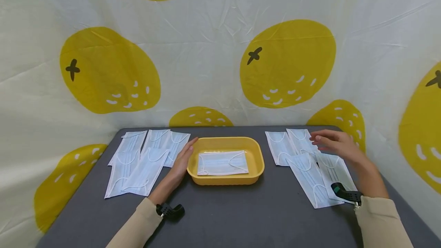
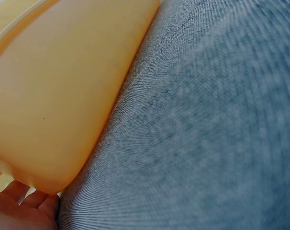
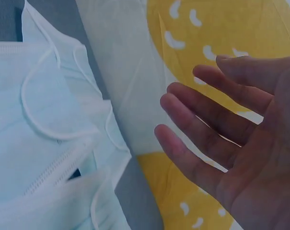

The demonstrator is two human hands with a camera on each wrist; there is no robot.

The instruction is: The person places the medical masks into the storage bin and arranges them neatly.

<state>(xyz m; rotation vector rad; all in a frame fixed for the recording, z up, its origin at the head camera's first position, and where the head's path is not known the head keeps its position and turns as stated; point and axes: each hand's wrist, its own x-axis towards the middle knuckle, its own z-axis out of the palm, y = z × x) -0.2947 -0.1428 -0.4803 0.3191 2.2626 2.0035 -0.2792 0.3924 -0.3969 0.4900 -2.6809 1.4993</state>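
A yellow plastic tray (image 1: 225, 180) stands mid-table with one light-blue face mask (image 1: 222, 163) lying flat inside. My left hand (image 1: 181, 163) rests against the tray's left wall, fingers extended; in the left wrist view the fingers (image 2: 35, 203) touch the tray's end (image 2: 63, 96). To the right, my right hand (image 1: 335, 144) hovers over the far edge of a group of masks (image 1: 306, 175), holding nothing. In the right wrist view its fingers (image 3: 202, 129) are spread and loosely bent, apart from the nearby masks (image 3: 54, 120).
Several more masks (image 1: 138, 167) overlap on the left side of the dark grey table (image 1: 220, 217). A white curtain with yellow fruit shapes (image 1: 206, 68) hangs right behind the table and along its sides. Each wrist wears a black camera band (image 1: 169, 210).
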